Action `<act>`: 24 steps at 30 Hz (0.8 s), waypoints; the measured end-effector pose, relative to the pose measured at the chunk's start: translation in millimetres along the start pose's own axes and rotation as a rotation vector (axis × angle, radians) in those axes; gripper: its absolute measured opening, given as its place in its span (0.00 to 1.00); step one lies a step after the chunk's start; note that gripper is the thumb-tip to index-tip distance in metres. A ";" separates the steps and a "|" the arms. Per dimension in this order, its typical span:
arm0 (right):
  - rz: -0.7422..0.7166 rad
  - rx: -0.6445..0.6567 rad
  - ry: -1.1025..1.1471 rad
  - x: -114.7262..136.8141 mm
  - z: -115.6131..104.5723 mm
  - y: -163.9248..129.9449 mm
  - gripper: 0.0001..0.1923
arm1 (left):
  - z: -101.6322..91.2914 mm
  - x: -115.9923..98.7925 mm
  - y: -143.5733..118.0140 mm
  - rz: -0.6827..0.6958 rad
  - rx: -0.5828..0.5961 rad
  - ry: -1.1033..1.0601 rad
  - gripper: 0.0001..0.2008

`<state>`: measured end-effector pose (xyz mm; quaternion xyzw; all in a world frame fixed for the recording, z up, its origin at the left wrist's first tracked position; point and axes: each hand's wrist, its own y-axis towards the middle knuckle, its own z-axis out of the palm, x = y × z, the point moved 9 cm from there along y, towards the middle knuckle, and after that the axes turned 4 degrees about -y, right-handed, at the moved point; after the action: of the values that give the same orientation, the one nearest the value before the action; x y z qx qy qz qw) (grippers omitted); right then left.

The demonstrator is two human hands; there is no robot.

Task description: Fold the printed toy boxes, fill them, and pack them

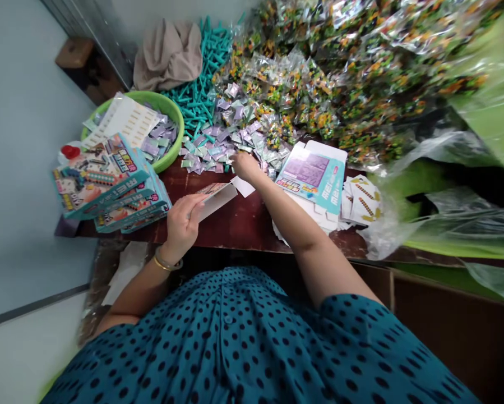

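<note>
left hand (183, 220) holding box (216, 197), right hand (244, 165) perhaps touching sachets (218, 147)

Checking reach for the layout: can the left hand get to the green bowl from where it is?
Probably yes. The left hand holds an open carton, and the green bowl lies up and left of it; only the stacked teal boxes sit between, low enough to pass over.

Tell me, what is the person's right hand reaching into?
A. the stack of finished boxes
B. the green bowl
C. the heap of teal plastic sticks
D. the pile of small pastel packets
D: the right hand rests on the near edge of the pile of small pastel packets, while the left hand holds an open box over the dark table.
</note>
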<state>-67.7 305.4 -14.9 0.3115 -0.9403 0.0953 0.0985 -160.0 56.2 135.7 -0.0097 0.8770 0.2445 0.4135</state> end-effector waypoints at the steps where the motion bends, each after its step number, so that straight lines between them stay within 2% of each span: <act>1: -0.007 0.006 -0.009 2.8 5.3 4.8 0.21 | -3.1 2.1 0.6 -0.015 -0.022 -0.007 0.21; 3: -0.017 0.004 -0.002 8.2 13.4 10.8 0.25 | -15.2 9.1 2.4 -0.053 -0.081 -0.016 0.20; 5: -0.005 -0.020 0.035 9.5 15.6 11.4 0.30 | -37.0 22.2 4.5 -0.105 -0.191 -0.015 0.19; 7: 0.025 -0.106 0.112 5.4 7.4 5.8 0.32 | -69.6 40.2 3.2 -0.173 -0.423 -0.053 0.20; 9: 0.042 -0.231 0.209 -2.2 -7.3 -6.3 0.30 | -97.5 56.4 -6.0 -0.233 -0.711 -0.143 0.22; 10: 0.033 -0.286 0.258 -5.9 -14.4 -14.2 0.29 | -103.4 61.1 -11.4 -0.258 -0.818 -0.183 0.23; 11: 0.014 -0.326 0.304 -9.0 -20.1 -22.9 0.27 | -102.5 62.7 -14.9 -0.284 -0.871 -0.205 0.24; 13: -0.033 -0.364 0.384 -15.2 -27.3 -41.8 0.25 | -85.3 55.5 -16.0 -0.323 -0.840 -0.200 0.25; 15: -0.074 -0.369 0.441 -22.3 -30.4 -61.9 0.24 | -58.1 36.7 -12.0 -0.291 -0.716 -0.197 0.25; 18: -0.092 -0.354 0.475 -36.1 -31.2 -91.5 0.23 | -25.7 -3.9 -4.0 -0.066 -0.544 -0.235 0.22; 21: -0.077 -0.336 0.482 -47.5 -32.9 -117.8 0.23 | -16.7 -31.1 -0.6 0.136 -0.459 -0.243 0.18; 24: -0.077 -0.346 0.492 -48.4 -43.6 -144.6 0.24 | -20.9 -36.1 1.9 0.201 -0.426 -0.225 0.18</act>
<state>63.3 229.4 32.3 0.2932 -0.8780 0.0025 0.3783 -151.7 42.0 174.1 0.0179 0.7509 0.4632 0.4704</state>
